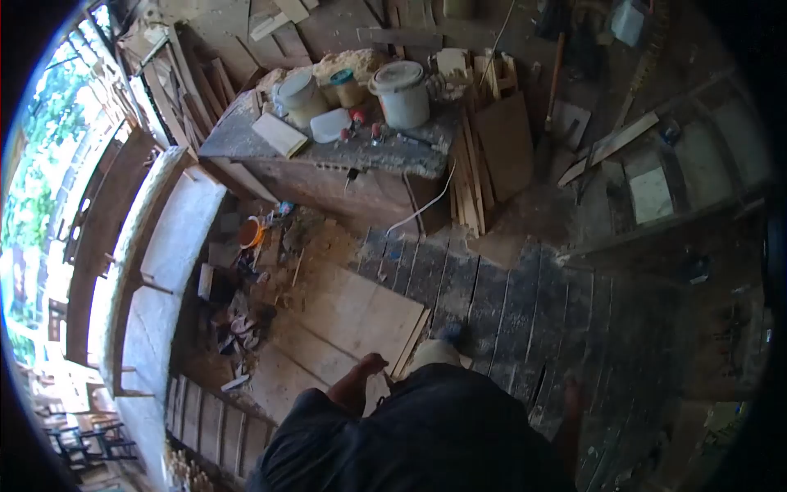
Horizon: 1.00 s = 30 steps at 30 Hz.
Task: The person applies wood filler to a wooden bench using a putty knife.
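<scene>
My left hand (373,363) is low in the middle of the view, just over the near right edge of the pale wooden panels (352,307) lying on the floor. Its fingers look curled in; whatever they hold, if anything, is too small to make out. Further right, my right hand (573,392) hangs over the dark plank floor (492,307), dim and blurred, its fingers unclear. Between the hands, a pale rounded shape (437,353) shows in front of my dark shirt.
A workbench (328,176) bears a lidded white bucket (400,94), jars and a white container (330,125). Boards (471,176) lean at its right end. Scraps and an orange tub (252,233) lie left of the panels. A wooden frame (676,184) stands right.
</scene>
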{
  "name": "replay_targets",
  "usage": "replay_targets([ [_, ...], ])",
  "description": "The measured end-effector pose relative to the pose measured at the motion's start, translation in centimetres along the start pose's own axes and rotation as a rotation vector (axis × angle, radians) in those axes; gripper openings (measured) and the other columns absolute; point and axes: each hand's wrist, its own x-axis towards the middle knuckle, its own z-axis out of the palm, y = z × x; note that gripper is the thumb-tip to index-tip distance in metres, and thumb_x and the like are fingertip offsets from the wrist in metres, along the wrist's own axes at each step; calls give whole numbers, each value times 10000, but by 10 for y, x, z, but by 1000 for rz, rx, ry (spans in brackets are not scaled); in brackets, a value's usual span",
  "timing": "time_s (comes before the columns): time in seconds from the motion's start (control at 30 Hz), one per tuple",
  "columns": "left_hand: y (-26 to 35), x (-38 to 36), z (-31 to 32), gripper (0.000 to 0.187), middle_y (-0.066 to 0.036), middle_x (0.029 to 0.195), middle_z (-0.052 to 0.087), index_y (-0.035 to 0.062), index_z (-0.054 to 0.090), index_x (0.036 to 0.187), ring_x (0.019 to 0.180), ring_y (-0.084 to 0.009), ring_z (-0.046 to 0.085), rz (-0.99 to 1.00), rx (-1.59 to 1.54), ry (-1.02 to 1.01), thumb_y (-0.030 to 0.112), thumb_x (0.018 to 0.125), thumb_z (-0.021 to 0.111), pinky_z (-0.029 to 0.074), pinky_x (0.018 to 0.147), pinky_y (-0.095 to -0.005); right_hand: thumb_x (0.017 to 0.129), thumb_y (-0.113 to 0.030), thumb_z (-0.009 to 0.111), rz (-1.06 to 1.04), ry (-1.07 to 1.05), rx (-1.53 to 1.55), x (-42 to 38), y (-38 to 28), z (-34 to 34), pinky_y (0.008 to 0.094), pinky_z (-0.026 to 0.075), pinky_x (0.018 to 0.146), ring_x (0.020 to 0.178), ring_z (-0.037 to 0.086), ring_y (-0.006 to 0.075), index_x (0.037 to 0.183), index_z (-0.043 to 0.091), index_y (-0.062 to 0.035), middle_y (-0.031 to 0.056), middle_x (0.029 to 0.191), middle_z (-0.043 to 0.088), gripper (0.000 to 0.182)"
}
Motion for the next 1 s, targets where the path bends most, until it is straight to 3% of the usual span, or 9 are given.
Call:
replay_targets([
  [0.2,35,161,-108,459,-226,1032,682,46,712,1013,1029,-410,632,47,264,95,441,949,488,506,876,-519,940,-349,615,543,-113,-359,-103,-37,90,442,515,736,898,629,271,1093,624,-68,109,954,639,320],
  [0.27,91,190,-174,328,-132,870,704,73,714,977,773,-320,674,66,169,210,366,931,574,536,724,-468,927,-319,637,575,-19,-328,-112,-60,104,434,514,675,814,627,266,1115,621,-67,116,928,646,315],
  [0.3,76,243,-186,225,-93,881,711,88,696,1044,668,-265,656,836,617,636,256,926,603,545,630,-424,921,-304,648,592,39,-300,-116,-61,96,430,513,645,772,626,264,1127,619,-66,120,916,649,316],
  [0.37,115,317,-214,104,-138,776,662,128,660,762,774,-332,655,553,-4,439,223,765,617,514,698,-483,909,-273,669,631,172,-224,-132,-61,58,422,511,584,687,623,260,1150,615,-65,127,890,656,323],
  [0.5,251,377,-248,118,-94,750,670,108,669,789,711,-260,658,588,10,285,223,802,644,520,611,-409,909,-280,648,773,509,81,-155,-57,59,377,463,502,591,576,228,1095,647,-112,38,817,595,251],
  [0.57,369,357,-232,211,-46,759,671,95,672,832,662,-202,642,184,-238,90,303,864,655,513,583,-355,894,-319,684,740,587,289,-126,-19,46,365,468,495,586,590,206,1073,645,-110,55,824,626,278],
  [0.87,740,442,0,428,-97,979,706,79,621,1191,842,-219,665,436,225,-443,405,914,640,540,710,-384,869,-328,721,342,548,-51,-108,54,-101,379,527,492,638,641,211,1150,643,-80,96,959,707,384],
  [0.93,811,451,34,528,-135,1159,675,32,549,1328,985,-247,652,446,177,-567,360,925,643,534,818,-384,887,-326,692,534,752,479,-131,11,-160,391,552,537,716,675,231,1173,633,-35,149,1013,704,412],
  [1.0,885,442,68,547,-148,1209,648,27,534,1346,1010,-238,650,503,197,-586,352,922,650,527,845,-392,877,-402,675,435,962,2,-116,101,-230,490,430,1015,1194,563,310,1206,668,-168,111,1220,657,404],
])
